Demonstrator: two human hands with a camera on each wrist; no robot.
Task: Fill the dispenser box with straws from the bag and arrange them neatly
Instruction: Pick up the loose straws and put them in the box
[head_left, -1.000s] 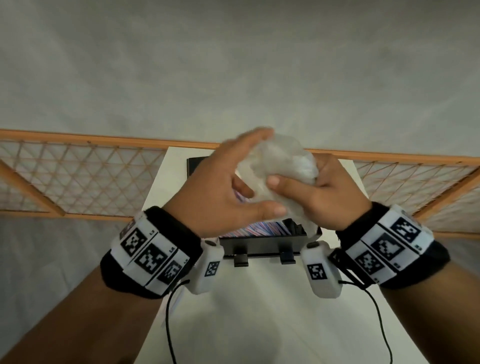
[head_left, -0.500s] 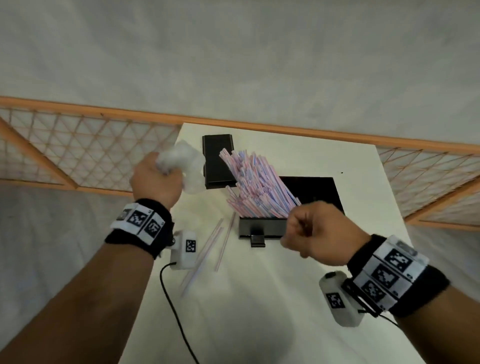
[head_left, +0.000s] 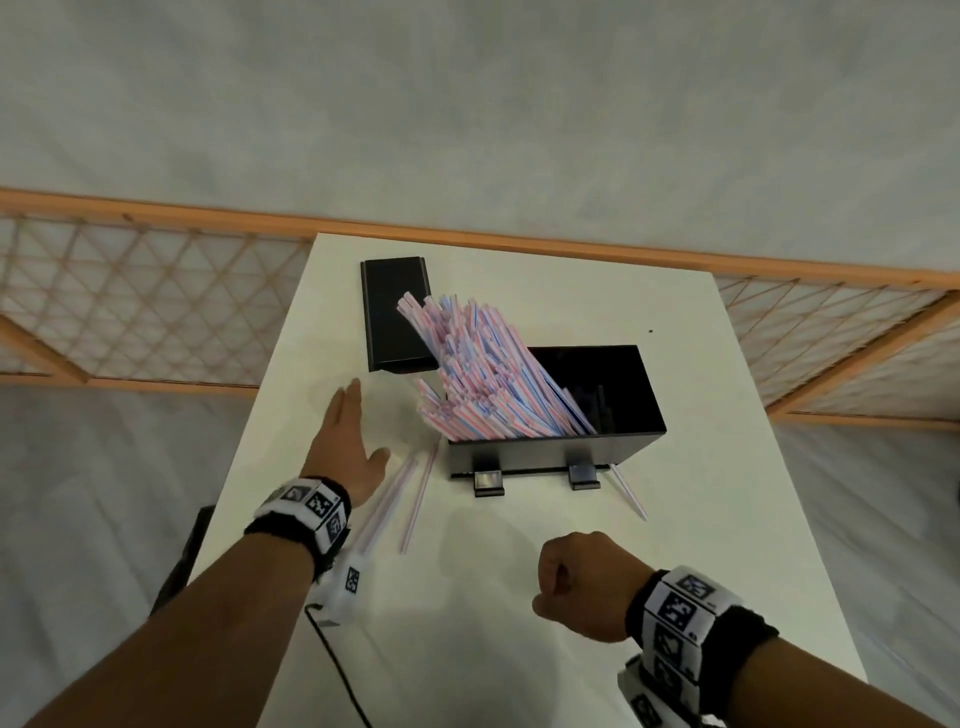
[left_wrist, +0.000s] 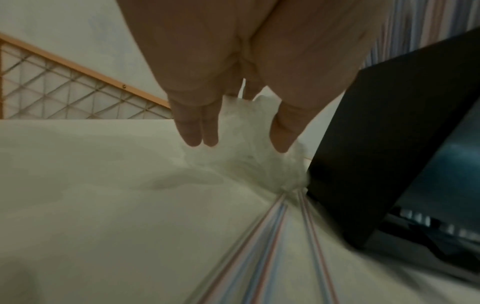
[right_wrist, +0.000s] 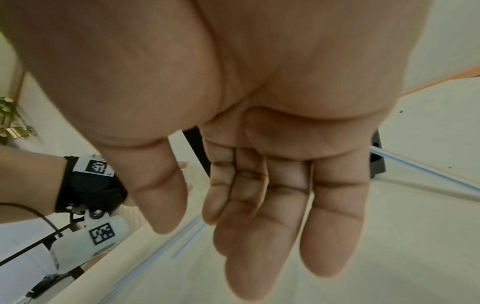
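The black dispenser box (head_left: 550, 452) stands mid-table. A thick bundle of pink-and-blue striped straws (head_left: 483, 374) leans out of it toward the far left, untidy. My left hand (head_left: 369, 421) lies left of the box with straight fingers and holds nothing. In the left wrist view the left hand (left_wrist: 239, 142) hovers on or just over the crumpled clear bag (left_wrist: 246, 162), which lies on the table. My right hand (head_left: 558, 582) hangs near the front edge, away from the box. The right wrist view shows the right hand (right_wrist: 207, 236) loosely curled and empty.
The black lid (head_left: 395, 317) lies flat at the far left of the white table (head_left: 519, 623). Two loose straws (head_left: 413, 501) lie left of the box and one straw (head_left: 628, 491) at its right front. A wooden lattice fence (head_left: 130, 291) runs behind.
One second ago both hands were crumpling the bag over the box. My left hand carried it left, set it down and opened. My right hand drew back toward me.
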